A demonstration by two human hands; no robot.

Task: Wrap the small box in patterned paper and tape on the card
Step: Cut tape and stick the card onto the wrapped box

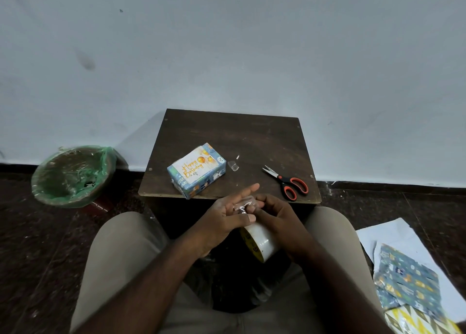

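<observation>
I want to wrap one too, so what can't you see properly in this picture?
Head view only:
- Tape roll: partly hidden under the right hand.
- Tape strip: clear and crumpled; its ends are unclear.
- Wrapping paper: cut off by the bottom right corner.
- Bin: inside too dark.

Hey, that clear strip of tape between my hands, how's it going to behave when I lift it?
The tape strip looks crinkled, so it's probably floppy and apt to fold onto itself. It lies against the left hand, so it will likely cling to skin. It's thin clear film, so probably nearly weightless.
</observation>
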